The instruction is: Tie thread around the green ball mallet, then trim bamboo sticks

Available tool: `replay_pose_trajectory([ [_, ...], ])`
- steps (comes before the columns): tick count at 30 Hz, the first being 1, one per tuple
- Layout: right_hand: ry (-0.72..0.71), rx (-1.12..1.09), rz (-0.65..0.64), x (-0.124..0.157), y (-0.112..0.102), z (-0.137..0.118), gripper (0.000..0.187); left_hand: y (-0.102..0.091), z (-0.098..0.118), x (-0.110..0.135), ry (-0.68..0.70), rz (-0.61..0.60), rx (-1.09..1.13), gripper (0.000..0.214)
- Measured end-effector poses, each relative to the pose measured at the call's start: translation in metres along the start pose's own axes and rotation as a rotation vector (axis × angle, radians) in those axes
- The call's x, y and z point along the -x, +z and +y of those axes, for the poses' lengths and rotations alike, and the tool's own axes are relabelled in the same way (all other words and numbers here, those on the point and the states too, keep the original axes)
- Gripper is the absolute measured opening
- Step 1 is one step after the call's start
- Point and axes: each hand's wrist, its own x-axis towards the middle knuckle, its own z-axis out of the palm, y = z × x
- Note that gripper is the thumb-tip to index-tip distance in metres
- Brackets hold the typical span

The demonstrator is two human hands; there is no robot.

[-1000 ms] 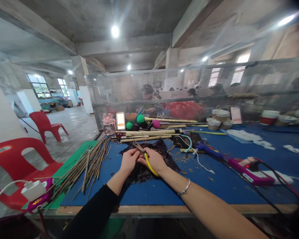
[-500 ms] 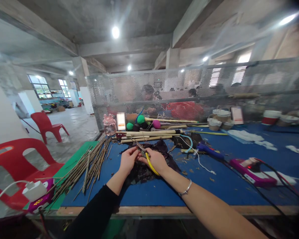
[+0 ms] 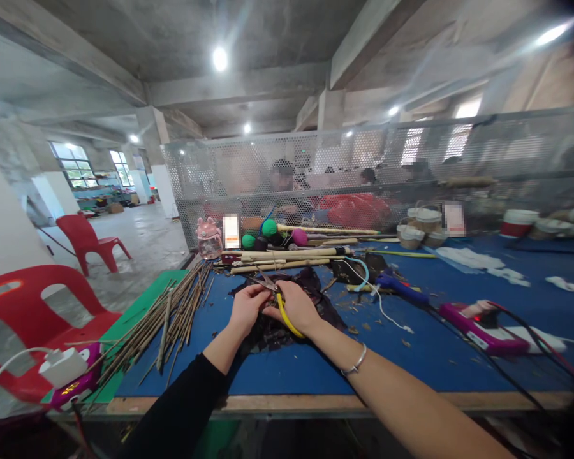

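Observation:
My right hand is closed round the yellow handles of a pair of scissors. Their blades point away and to the left, spread apart just beyond my left fingertips. My left hand is pinched close to the blades; what its fingers hold is too small and hidden to name. Under both hands lies a crumpled dark cloth or sheet on the blue table top. A bundle of thin brown sticks rests to the left of my left hand.
Pale poles and green and pink balls lie behind my hands. A blue-handled tool and a purple power strip are to the right. A perforated metal screen stands at the back. Red chairs are at left.
The scissor blades have spread wider and swung a little to the left. Both hands stay in nearly the same place, and the view has shifted slightly.

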Motion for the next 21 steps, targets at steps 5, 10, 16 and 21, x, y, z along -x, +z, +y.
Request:
replay_pose_trajectory([
  [5,-0.020,0.008,0.041,-0.0001,-0.0002,-0.0011,0.058,0.0039,0.0007,0.0035,0.030,-0.002,-0.014,0.020],
  [10,0.013,-0.063,0.009,0.0009,0.0007,-0.0030,0.050,0.0071,0.0045,0.0072,0.050,-0.012,-0.007,0.022],
  [16,0.085,-0.041,-0.041,0.0031,-0.0021,-0.0070,0.041,0.0037,0.0026,0.0048,0.056,0.006,0.006,0.025],
  [21,0.102,-0.028,-0.055,0.0031,-0.0022,-0.0075,0.036,0.0012,-0.0015,0.0012,0.044,0.052,0.024,0.028],
])
